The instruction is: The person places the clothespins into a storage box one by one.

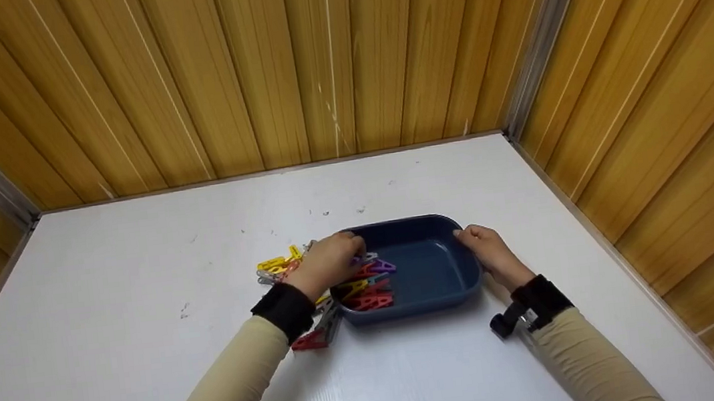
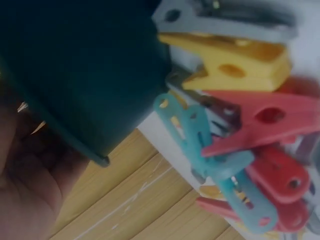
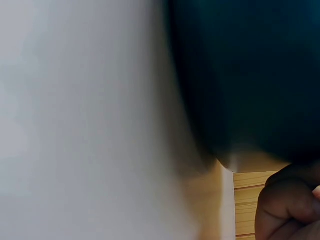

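Note:
A dark blue plastic tub (image 1: pixel 436 272) is between my hands. My left hand (image 1: pixel 330 257) grips its left rim, fingers curled over the edge; in the left wrist view that hand (image 2: pixel 30 180) is beside the rim, fingertips hidden. At the right end my right hand (image 1: pixel 494 255) pinches the rim, thumb on top. Inside the tub, red, yellow and purple clothespins (image 1: pixel 372 302) lie bunched at the left. More clothespins (image 1: pixel 309 342) are heaped outside by its left wall, partly under my left forearm. Among these are a yellow clothespin (image 2: pixel 250 70), a red clothespin (image 2: pixel 275 115) and a turquoise clothespin (image 2: pixel 192 132).
The white table (image 1: pixel 120 308) reaches back to a wood-patterned wall (image 1: pixel 261 70). Another such panel (image 1: pixel 675 103) stands on the right. Small dark marks (image 1: pixel 325 213) dot the tabletop behind the tub. Black straps with cameras (image 1: pixel 534 307) sit on the wrists.

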The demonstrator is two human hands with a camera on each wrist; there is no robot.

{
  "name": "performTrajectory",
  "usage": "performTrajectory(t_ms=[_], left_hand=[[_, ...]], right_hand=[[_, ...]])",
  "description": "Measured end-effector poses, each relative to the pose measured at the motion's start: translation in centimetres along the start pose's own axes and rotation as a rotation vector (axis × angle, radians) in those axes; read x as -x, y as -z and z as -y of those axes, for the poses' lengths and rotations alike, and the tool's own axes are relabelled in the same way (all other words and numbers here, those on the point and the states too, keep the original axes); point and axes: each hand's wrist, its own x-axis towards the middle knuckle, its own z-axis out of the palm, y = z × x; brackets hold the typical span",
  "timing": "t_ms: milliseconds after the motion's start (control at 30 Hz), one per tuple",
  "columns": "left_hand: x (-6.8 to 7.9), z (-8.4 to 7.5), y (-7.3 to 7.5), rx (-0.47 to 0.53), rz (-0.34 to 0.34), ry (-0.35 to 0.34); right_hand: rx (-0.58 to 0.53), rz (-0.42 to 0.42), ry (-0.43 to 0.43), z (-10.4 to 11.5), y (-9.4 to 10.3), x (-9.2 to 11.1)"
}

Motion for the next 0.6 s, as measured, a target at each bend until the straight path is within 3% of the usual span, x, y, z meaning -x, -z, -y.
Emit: performTrajectory(t_ms=[133, 333, 600], left_hand=[[0.2, 0.1, -0.8, -0.062, 0.011, 0.013], [0.4, 0.2, -1.7, -0.145, -0.025, -0.061], [0.8, 0.5, -2.2, -0.148, 0.011, -0.060]], right_hand=[[0.018, 0.001, 0.007, -0.1, 0.1, -0.1], [0.022, 0.002, -0.004, -0.1, 0.1, -0.2], [0.021, 0.019, -0.012, -0.2, -0.2, 0.0]])
